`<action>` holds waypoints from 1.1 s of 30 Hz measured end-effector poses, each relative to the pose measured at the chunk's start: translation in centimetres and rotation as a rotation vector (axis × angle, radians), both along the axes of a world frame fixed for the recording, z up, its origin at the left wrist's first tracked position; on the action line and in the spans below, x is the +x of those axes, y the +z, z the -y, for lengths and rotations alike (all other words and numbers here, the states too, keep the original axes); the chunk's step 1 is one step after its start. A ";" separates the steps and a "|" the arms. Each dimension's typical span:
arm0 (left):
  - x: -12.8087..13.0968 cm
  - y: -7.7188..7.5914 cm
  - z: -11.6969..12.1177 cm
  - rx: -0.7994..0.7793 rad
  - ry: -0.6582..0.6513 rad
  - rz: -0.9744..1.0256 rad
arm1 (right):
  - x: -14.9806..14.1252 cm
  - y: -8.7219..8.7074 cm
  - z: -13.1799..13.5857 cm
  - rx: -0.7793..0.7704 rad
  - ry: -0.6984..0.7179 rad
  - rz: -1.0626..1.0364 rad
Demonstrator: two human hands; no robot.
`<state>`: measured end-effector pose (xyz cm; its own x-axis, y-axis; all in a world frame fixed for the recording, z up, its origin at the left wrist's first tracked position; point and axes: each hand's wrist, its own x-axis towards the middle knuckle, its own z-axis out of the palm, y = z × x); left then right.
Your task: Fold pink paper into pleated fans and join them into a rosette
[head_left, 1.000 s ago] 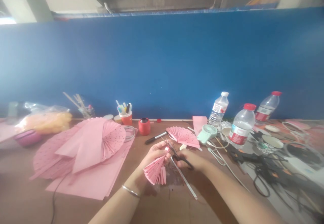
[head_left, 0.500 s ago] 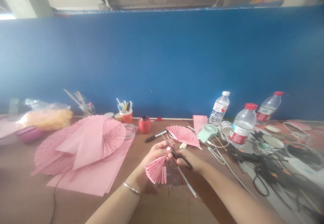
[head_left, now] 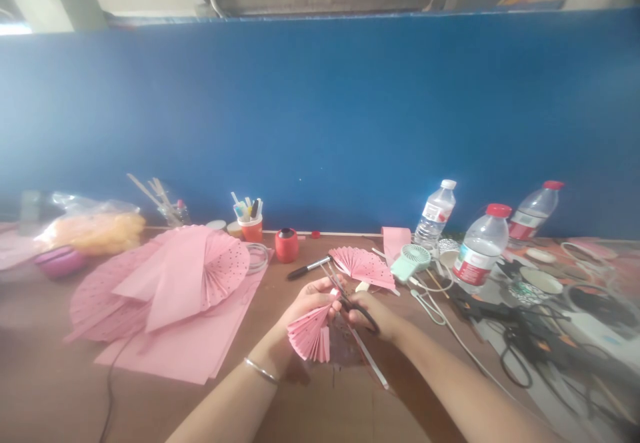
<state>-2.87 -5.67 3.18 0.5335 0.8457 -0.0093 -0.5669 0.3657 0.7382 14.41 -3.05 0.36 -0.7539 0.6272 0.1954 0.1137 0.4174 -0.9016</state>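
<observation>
Where the worktop (head_left: 345,416) lies nearest, a narrow white strip (head_left: 371,361) is seen slanting up toward the right hand (head_left: 375,312), in which black-handled scissors (head_left: 345,304) are gripped, their blades pointed away. Beside them, a pleated pink fan (head_left: 310,337) is pinched above the worktop by the left hand (head_left: 306,299), its spread edge turned nearer. Just beyond, a second dotted fan (head_left: 363,267) is laid beside a marker (head_left: 309,269). Farther back, a red container (head_left: 287,247) and three bottles (head_left: 481,249) are set before a blue partition (head_left: 320,123).
</observation>
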 end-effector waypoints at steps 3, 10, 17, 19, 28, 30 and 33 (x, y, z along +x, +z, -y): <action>-0.1 -0.2 0.0 -0.014 -0.013 0.024 | 0.0 0.0 0.0 0.014 -0.007 -0.015; -0.2 -0.5 -0.3 -0.007 -0.017 0.012 | -0.3 0.9 0.3 -0.002 0.059 -0.031; -0.3 -0.4 -0.3 -0.040 -0.031 0.024 | -0.2 0.9 0.3 0.056 0.004 0.003; -0.4 -0.3 -0.4 -0.049 -0.022 0.030 | -0.1 0.7 0.2 0.052 -0.019 0.016; -0.5 0.0 -0.5 -0.064 0.000 0.022 | -0.2 0.7 0.2 0.025 -0.051 0.047; -0.5 -0.1 -0.5 -0.049 -0.004 0.019 | -0.2 0.9 0.3 0.012 -0.043 0.057; -0.5 -0.3 -0.7 -0.017 -0.021 0.025 | -0.2 1.1 0.4 -0.009 -0.004 0.050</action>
